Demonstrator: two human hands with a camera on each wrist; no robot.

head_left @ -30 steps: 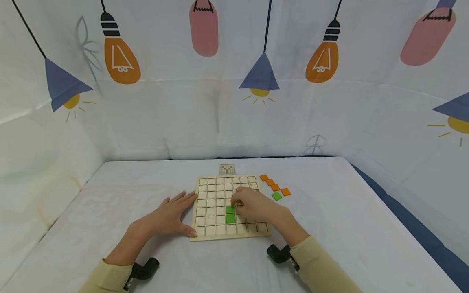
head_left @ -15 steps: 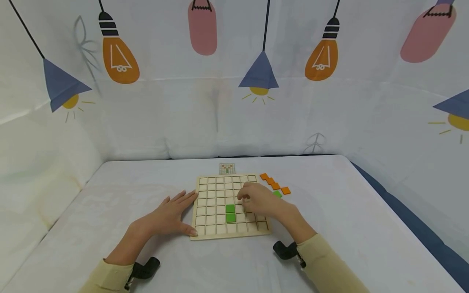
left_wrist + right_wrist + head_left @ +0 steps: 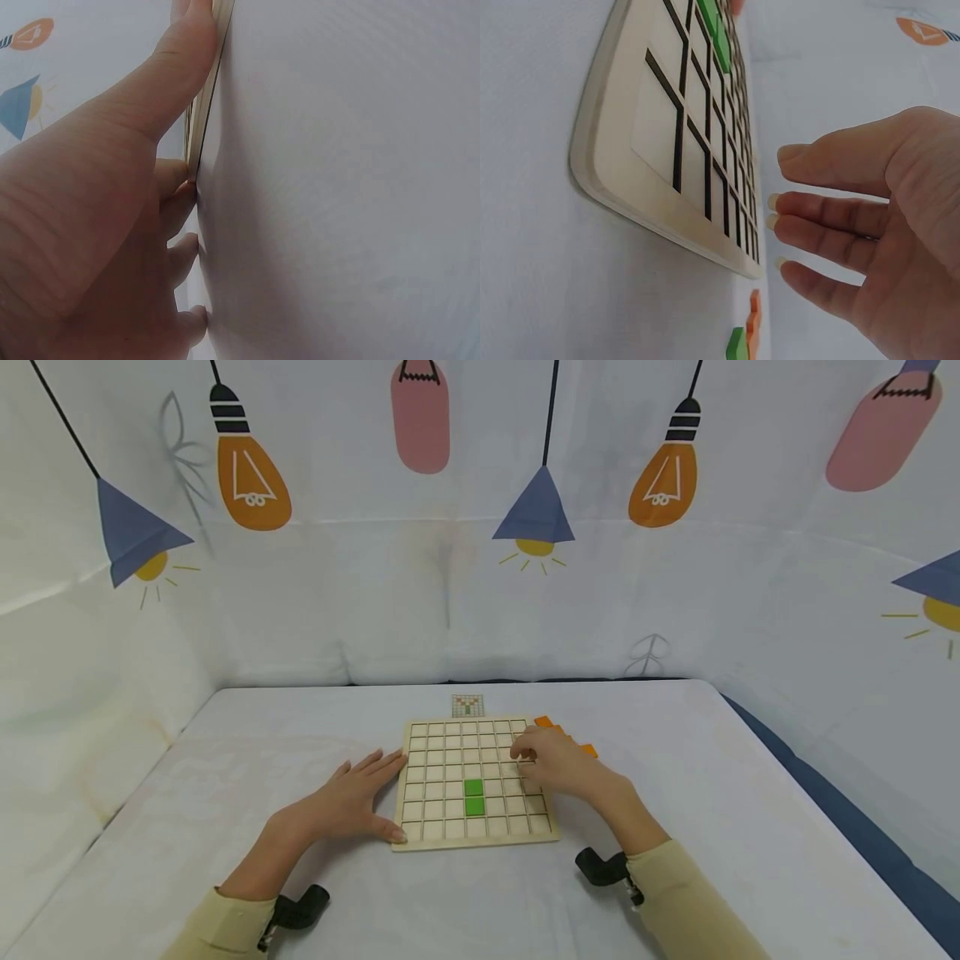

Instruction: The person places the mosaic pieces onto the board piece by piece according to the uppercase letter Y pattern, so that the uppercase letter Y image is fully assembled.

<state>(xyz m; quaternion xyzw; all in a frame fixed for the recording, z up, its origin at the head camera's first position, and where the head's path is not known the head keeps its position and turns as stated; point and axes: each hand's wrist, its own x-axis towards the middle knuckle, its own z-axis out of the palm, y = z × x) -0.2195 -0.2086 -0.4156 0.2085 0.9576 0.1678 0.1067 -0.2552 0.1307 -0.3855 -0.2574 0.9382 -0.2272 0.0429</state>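
Over the right side of the board, the right hand hangs with its fingers loosely bent, a small gap between thumb and fingers, holding nothing. The left hand lies flat with its fingers spread, and its thumb and pointing finger touch the board's left edge.

The board sits flat in the middle of the table. It is pale wood, with thin dark lines that make rows of little squares and round corners. Two bright green tiles fill two squares near its middle, one right behind the other.

Just past the right hand are some orange tiles, partly hidden, and a loose green tile is beside them. Behind the board lies a small patterned card.

The table is smooth and white. Around it hangs a white cloth wall with blue lamps, orange bulbs and pink shapes. Dark blue cloth runs along the right side.
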